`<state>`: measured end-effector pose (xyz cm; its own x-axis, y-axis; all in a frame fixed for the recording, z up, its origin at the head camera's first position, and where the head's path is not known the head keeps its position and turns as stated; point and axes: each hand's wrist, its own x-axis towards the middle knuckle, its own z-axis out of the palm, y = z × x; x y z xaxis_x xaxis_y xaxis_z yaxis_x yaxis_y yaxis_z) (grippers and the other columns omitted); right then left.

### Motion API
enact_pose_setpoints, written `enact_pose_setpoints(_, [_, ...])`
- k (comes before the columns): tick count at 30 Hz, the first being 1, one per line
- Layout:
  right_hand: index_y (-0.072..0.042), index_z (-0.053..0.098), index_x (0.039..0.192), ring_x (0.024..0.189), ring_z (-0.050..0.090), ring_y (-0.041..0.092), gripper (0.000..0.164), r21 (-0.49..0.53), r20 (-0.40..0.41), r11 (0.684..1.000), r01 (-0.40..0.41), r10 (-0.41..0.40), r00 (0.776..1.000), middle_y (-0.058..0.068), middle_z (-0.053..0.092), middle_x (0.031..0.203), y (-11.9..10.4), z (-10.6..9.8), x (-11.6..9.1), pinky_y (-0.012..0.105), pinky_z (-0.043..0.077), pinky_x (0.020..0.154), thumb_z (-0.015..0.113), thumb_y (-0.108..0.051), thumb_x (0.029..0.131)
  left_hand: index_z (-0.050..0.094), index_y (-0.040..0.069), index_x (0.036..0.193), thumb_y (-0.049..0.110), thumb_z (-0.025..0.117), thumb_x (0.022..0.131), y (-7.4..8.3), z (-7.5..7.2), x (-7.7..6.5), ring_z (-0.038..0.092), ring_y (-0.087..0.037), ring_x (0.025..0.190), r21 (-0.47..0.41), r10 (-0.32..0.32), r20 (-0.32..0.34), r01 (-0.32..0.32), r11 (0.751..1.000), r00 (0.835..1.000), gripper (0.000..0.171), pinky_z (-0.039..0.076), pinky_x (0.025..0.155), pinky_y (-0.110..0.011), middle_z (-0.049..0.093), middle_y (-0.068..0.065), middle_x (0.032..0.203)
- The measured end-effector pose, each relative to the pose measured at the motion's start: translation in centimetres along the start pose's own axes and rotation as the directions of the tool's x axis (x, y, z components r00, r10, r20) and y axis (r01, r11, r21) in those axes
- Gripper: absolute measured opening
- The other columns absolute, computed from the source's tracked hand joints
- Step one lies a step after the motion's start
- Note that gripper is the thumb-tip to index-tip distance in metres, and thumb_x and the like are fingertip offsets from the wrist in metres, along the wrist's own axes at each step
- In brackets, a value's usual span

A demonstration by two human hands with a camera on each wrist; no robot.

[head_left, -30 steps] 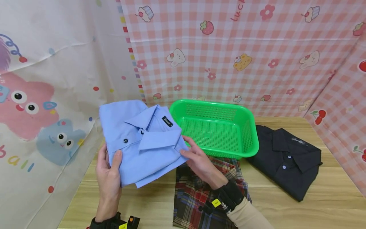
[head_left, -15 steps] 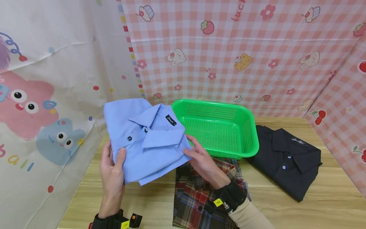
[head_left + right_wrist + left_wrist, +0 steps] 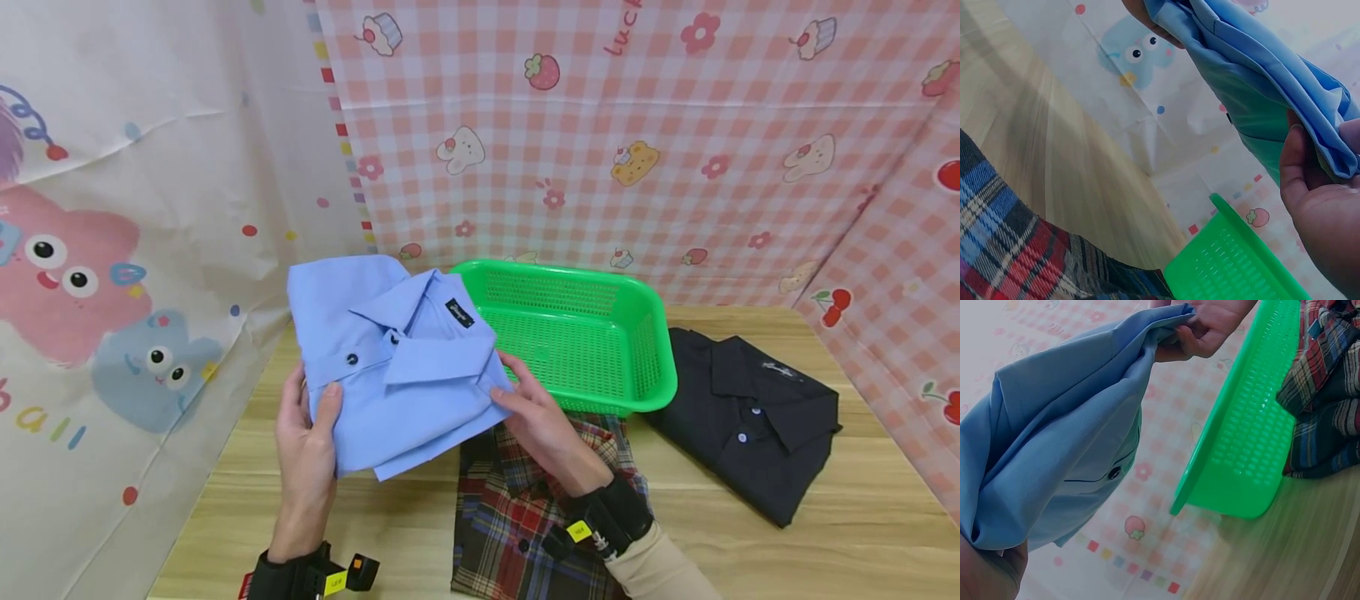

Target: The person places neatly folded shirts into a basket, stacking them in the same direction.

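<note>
A folded light blue shirt (image 3: 405, 358) with a collar, dark buttons and a black label is held up between both hands, above the table. My left hand (image 3: 309, 450) grips its left edge, thumb on top and fingers underneath. The right hand (image 3: 542, 421) pinches the shirt's right edge near the collar. In the left wrist view the layered folds of the shirt (image 3: 1072, 419) hang between the hands. From the right wrist, the right hand (image 3: 1319, 206) shows with thumb and fingers closed around the folded edge.
A green perforated basket (image 3: 663, 367) stands behind and to the right of the blue shirt. A folded plaid shirt (image 3: 495, 533) lies in front of it, under my right forearm. To the right lies a folded black shirt (image 3: 750, 425). Patterned cloth walls (image 3: 555, 150) enclose the table.
Both hands have carried the blue shirt slightly to the right and a little upward, nearer the green basket. Their grip on it looks the same, and the other shirts have stayed put.
</note>
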<state>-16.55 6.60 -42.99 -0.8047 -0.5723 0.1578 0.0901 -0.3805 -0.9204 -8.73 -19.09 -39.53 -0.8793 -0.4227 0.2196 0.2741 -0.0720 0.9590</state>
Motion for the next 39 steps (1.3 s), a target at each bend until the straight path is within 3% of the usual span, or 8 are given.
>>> enact_pose_setpoints(17, [-0.007,0.026,0.155,0.095,0.072,0.011,0.052,0.008,-0.04,1.0,0.019,-0.019,0.999,-0.004,0.076,0.101,-0.5,-1.0,-0.9,0.027,0.05,0.101,0.042,-0.001,0.106,0.035,0.006,0.159,0.009,0.052,0.108,-0.4,1.3,0.3,0.049,-0.02,0.138,0.007,0.01,0.057,-0.01,1.0,0.998,0.054,0.044,0.107,-0.02,0.046,-0.014,0.156])
enact_pose_setpoints(29, [-0.005,0.021,0.157,0.097,0.071,0.012,0.055,-0.008,-0.066,1.0,0.015,-0.015,0.998,-0.003,0.076,0.101,-0.7,-1.8,-1.5,0.029,0.051,0.099,0.044,-0.003,0.106,0.034,0.006,0.159,0.009,0.051,0.108,-0.9,2.2,0.5,0.049,-0.019,0.137,0.001,-0.013,0.082,0.013,1.0,0.997,0.054,0.044,0.107,-0.02,0.047,-0.014,0.156])
enact_pose_setpoints(39, [-0.009,0.029,0.153,0.096,0.071,0.011,0.05,0.012,-0.089,0.999,0.043,-0.042,0.995,-0.004,0.075,0.102,-0.8,-2.4,-2.0,0.029,0.052,0.098,0.042,0.001,0.106,0.036,0.008,0.159,0.01,0.051,0.108,-1.0,2.8,0.6,0.053,-0.018,0.131,0.017,-0.027,0.108,0.025,1.0,0.994,0.053,0.047,0.103,-0.021,0.05,-0.014,0.153])
